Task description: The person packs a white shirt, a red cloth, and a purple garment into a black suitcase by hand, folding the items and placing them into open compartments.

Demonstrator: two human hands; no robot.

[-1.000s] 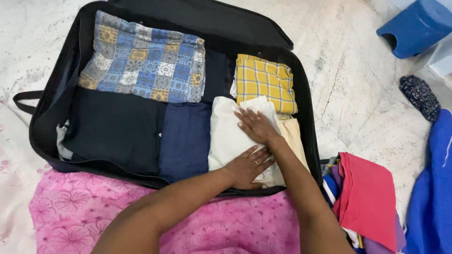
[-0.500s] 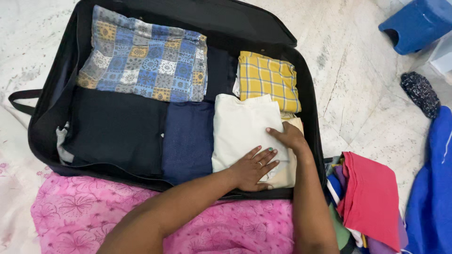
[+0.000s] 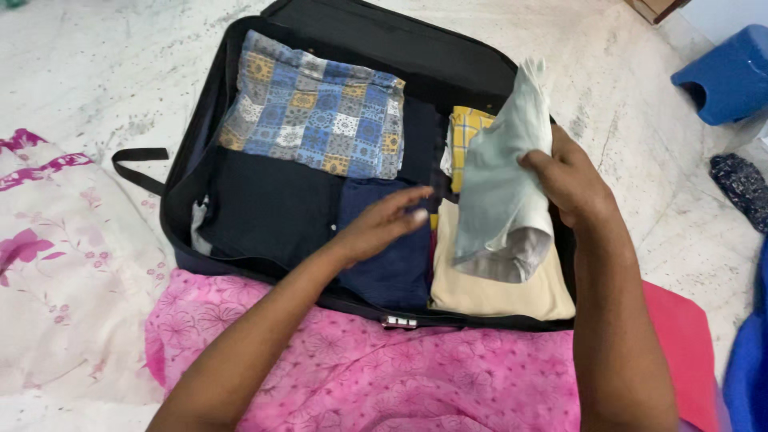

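Observation:
An open black suitcase [image 3: 184, 172] lies on the floor, packed with folded clothes. My right hand [image 3: 570, 178] grips a folded pale white garment [image 3: 502, 192] and holds it lifted above the suitcase's right side. My left hand [image 3: 382, 224] hovers with fingers apart over a folded navy garment [image 3: 382, 264], just left of the lifted one. Below the lifted garment lies a cream garment [image 3: 496, 292]. A yellow checked cloth [image 3: 462, 140] shows behind it. A blue and yellow patchwork cloth [image 3: 320, 104] and a dark garment [image 3: 264, 204] fill the left side.
A pink flowered cloth [image 3: 360, 368] lies in front of the suitcase. A white flowered sheet [image 3: 64, 264] is at the left. A blue plastic stool [image 3: 724, 76] and a dark speckled item [image 3: 744, 188] sit on the marble floor [image 3: 632, 160] at right. Red cloth [image 3: 684, 336] lies at lower right.
My right hand has picked the pale white garment up off the cream one and raised it. My left hand has come off the pile. The camera has shifted to the left.

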